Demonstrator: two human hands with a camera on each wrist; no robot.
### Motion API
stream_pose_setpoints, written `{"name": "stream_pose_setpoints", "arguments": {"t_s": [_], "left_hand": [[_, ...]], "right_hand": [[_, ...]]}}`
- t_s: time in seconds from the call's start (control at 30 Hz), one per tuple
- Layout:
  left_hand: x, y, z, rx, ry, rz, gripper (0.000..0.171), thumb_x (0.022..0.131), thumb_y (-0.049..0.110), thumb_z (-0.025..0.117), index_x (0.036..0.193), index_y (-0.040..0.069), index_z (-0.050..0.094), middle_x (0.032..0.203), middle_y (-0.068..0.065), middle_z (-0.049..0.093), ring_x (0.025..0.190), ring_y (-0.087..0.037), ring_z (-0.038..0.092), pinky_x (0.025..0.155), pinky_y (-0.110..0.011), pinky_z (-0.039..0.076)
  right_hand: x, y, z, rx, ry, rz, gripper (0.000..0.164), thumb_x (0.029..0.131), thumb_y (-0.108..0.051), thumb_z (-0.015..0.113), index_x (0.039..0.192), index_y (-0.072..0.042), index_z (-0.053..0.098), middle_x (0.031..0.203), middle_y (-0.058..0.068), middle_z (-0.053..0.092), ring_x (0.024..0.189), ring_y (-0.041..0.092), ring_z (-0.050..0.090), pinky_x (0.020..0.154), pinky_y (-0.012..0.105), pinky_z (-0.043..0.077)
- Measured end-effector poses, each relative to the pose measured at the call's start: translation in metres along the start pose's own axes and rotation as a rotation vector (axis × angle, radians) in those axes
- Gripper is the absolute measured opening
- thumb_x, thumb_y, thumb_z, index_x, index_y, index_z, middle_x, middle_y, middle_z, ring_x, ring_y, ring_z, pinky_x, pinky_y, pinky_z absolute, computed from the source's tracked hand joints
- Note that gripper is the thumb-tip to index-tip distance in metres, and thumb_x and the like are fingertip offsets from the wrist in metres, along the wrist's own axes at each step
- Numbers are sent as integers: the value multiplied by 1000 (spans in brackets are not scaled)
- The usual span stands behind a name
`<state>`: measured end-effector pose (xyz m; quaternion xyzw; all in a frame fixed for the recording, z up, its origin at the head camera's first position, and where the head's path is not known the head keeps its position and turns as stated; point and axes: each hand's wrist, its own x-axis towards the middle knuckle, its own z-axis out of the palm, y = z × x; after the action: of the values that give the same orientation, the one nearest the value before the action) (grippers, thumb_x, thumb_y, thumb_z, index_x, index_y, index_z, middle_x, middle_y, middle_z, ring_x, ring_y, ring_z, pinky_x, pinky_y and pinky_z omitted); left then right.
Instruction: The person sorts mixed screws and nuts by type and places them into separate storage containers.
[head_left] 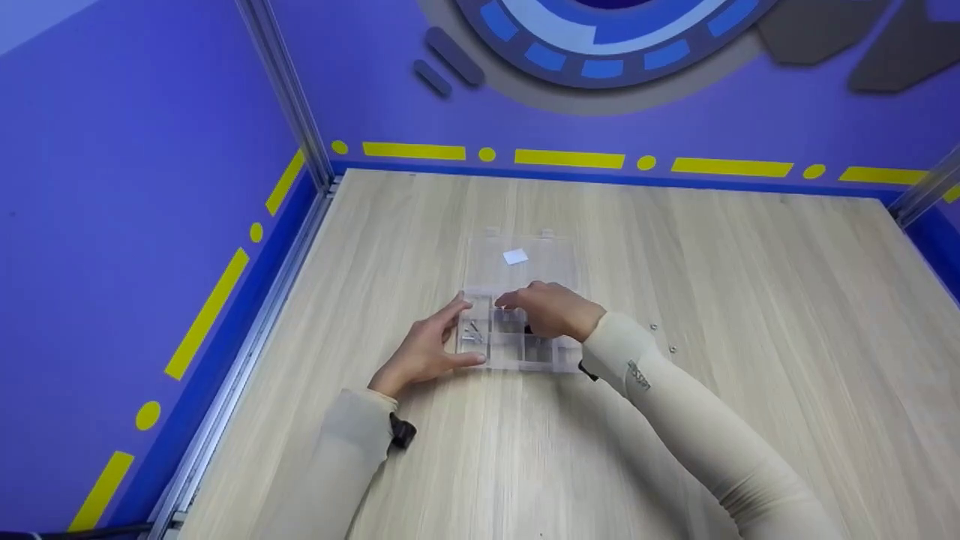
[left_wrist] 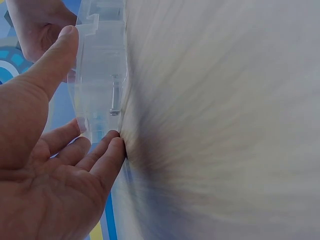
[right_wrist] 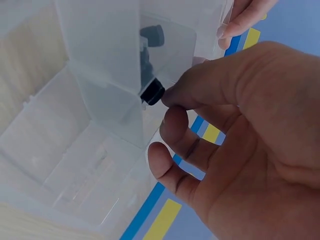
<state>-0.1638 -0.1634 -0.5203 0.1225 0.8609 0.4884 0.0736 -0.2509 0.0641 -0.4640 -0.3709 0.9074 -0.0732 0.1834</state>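
A clear plastic organizer box (head_left: 506,367) lies on the table, its lid (head_left: 555,259) folded back flat. My left hand (head_left: 424,349) holds the left side, thumb at the near corner and fingers at the far corner. Several metal screws (head_left: 472,332) lie in the left compartment. My right hand (head_left: 555,309) reaches over the middle compartments with its fingers bent. Close beside its thumb (right_wrist: 192,90), a black-tipped small part (right_wrist: 153,92) sticks up past a divider; I cannot tell if it is pinched.
Two small metal nuts (head_left: 673,349) lie on the wooden table (head_left: 750,300) to the right of the box. A white label (head_left: 515,256) sits on the lid. Blue panels (head_left: 420,112) and metal frame rails (head_left: 300,112) border the table at the back and left.
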Motion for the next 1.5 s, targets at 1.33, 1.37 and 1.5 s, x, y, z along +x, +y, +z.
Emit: {"name": "stream_pose_setpoints", "arguments": {"t_s": [1.33, 1.37, 1.5], "left_hand": [[2, -2, 2, 27, 3, -8, 91, 80, 24, 91, 154, 4, 43, 168, -14, 21, 145, -34, 40, 119, -39, 37], [2, -2, 2, 30, 5, -5, 91, 80, 24, 91, 154, 4, 43, 168, -14, 21, 145, -35, 41, 119, -39, 37], [3, -3, 2, 36, 9, 2, 91, 79, 23, 91, 154, 4, 43, 168, -15, 21, 145, -34, 41, 118, -39, 37]], "right_hand": [[-64, 73, -14, 86, 468, -176, 30, 93, 9, 68, 122, 0, 72, 121, 15, 72, 109, 33, 69, 95, 47, 57], [-67, 79, -13, 87, 488, -176, 29, 93, 8, 69, 120, 1, 72, 119, 15, 73, 105, 33, 70, 91, 45, 59], [-80, 98, -5, 83, 527, -159, 26, 91, 6, 73, 116, 3, 73, 112, 17, 73, 90, 31, 70, 79, 43, 61]]}}
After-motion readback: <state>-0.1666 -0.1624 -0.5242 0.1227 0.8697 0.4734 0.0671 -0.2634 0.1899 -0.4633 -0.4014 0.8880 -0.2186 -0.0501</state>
